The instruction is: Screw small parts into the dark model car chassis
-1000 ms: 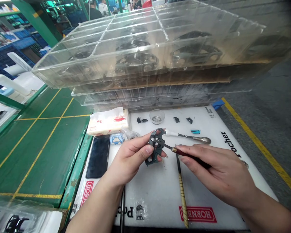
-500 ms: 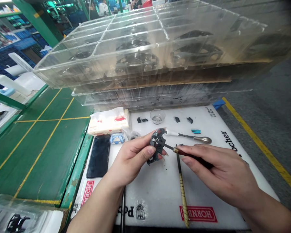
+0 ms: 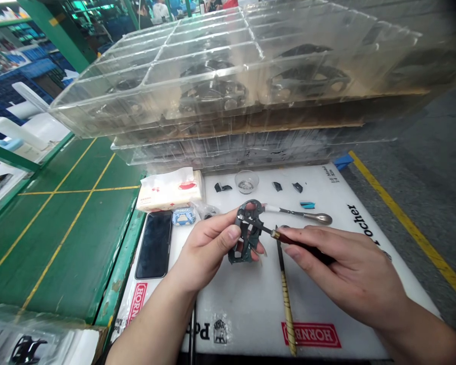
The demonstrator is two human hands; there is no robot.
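Note:
My left hand grips a dark grey plastic part with openings in it, thumb on its near face and fingertips showing behind. In my right hand is a screwdriver-like tool with a dark red handle and brass collar; its metal shaft points left and its tip meets the upper part of the grey piece. Under that tool lies a yellow-wrapped tool on the white mat. A metal tool with a spoon-like end rests just beyond.
Stacked clear trays holding dark car bodies span the back. A small clear cup, small black pieces and a blue strip lie before them. Left are a tissue pack, a blue packet and a phone.
The grey part has been turned in my left hand, so more of its open face and lower end shows. My right hand and its tool are nearly unmoved.

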